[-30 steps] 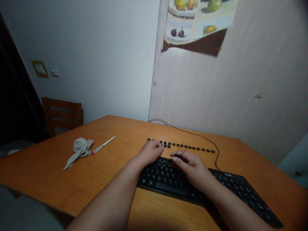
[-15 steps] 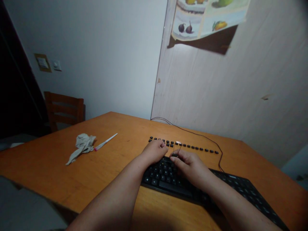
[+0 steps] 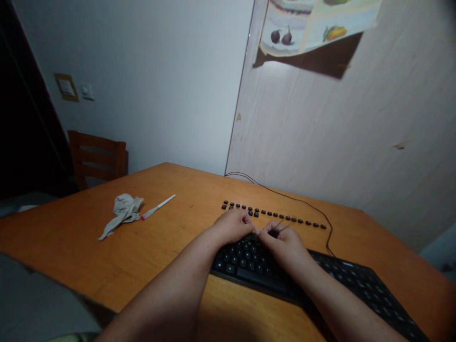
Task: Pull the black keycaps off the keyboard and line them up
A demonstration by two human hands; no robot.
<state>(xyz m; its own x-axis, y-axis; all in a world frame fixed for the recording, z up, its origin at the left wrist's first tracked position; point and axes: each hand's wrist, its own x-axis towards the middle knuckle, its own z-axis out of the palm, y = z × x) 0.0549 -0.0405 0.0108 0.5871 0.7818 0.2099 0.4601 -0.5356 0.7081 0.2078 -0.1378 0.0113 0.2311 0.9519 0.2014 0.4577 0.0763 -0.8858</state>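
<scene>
A black keyboard (image 3: 245,273) lies at an angle on the wooden table, partly covered by my hands and forearms. Over its back edge, my right hand (image 3: 283,240) is closed round a wire keycap puller (image 3: 284,222); two thin wires stick out past the fingers. My left hand (image 3: 233,225) is closed in a pinch, its fingertips meeting those of my right hand. Whatever sits between the left fingertips is too small to make out. Behind both hands, several loose black keycaps (image 3: 281,216) form rows on the table, some hidden by my left hand.
To the left lie a crumpled grey cloth (image 3: 124,209) and a slim white brush-like stick (image 3: 160,206) with a pink end. A thin dark cable (image 3: 295,197) runs from the wall to the keyboard. A wooden chair (image 3: 98,159) stands beyond the table (image 3: 171,185).
My left hand has moved right until its fingertips meet my right hand's. The puller's wires have tipped from upright to slanting right. The view has shifted slightly.
</scene>
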